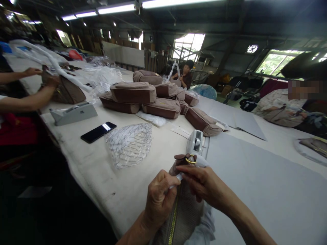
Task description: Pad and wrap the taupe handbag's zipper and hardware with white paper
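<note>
A taupe handbag (190,204) with a gold zipper lies before me, its end with a brown tab and a gold ring (190,160) pointing away. My left hand (161,194) is closed in a pinch on a small white strip (179,177) above the zipper's far end. From the other side my right hand (204,182) meets the same strip, thumb and fingers pressed together around it. I cannot make out whether the strip is paper or foam. White wrapping shows along the bag's right side.
Several taupe-and-brown bags (134,92) are piled ahead. Left of my hands lie a netted clear plastic bag (130,144) and a black phone (99,132). Grey tape dispensers (74,114) stand on the table (99,170). Co-workers handle bags at left, right and far side.
</note>
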`<state>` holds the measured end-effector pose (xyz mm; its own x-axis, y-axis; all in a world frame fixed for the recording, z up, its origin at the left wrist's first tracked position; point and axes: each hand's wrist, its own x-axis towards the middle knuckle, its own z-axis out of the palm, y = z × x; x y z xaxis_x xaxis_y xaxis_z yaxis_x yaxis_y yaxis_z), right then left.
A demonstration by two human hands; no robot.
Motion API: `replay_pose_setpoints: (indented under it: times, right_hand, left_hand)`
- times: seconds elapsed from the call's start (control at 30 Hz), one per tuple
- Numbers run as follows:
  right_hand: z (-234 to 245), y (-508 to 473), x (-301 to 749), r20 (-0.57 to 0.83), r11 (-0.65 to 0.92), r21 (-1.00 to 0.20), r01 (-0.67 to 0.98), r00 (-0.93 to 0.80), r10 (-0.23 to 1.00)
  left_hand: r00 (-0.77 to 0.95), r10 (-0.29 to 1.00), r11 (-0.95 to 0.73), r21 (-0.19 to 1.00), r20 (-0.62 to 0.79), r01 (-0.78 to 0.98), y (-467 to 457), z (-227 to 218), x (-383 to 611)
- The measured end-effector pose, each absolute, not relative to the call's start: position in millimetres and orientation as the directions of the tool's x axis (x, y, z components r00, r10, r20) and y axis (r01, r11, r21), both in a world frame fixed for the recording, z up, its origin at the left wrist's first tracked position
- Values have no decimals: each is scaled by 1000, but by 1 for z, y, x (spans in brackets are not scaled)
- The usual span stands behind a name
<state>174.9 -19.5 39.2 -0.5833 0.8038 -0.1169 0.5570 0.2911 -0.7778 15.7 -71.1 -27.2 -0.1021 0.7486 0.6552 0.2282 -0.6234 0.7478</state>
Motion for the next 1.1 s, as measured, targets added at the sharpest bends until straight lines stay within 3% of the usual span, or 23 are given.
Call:
replay_pose_setpoints:
  times: [0.13,0.27,0.4,0.5,0.63,0.73,0.83,0.93,1.0,1.1]
  right_hand:
    - [38,-16,176,-115,350,-756,554,-638,761]
    - [40,-15,174,11,564,-592,575,-695,719]
    - [36,-16,172,125,704,-400,587,-726,676]
    - [35,-17,172,137,719,-351,600,-726,673]
    - [35,-15,170,112,707,-341,620,-720,685]
    - [36,-16,166,102,704,-340,623,-720,686]
    - [39,-28,168,117,691,-406,598,-716,688]
    - [47,-39,186,122,521,-689,503,-628,768]
    - [49,-34,207,112,279,-882,381,-405,908]
    - [35,4,236,37,17,-974,224,82,996]
  left_hand:
    - [-96,750,-627,750,654,211,-72,-28,16]
    - [-85,789,-586,786,609,197,-72,-28,15]
    - [-15,878,-472,872,478,134,-76,-26,6]
    - [5,949,-315,947,315,68,-78,-20,1]
    - [-31,989,-135,961,147,241,-77,-13,2]
    - [-38,976,-184,906,214,383,-75,-13,5]
    - [-61,933,-283,827,355,485,-75,-19,8]
    - [-93,889,-343,786,449,515,-76,-28,11]
    - [-143,875,-337,795,463,505,-76,-36,14]
    - [-232,848,-309,801,476,513,-75,-45,19]
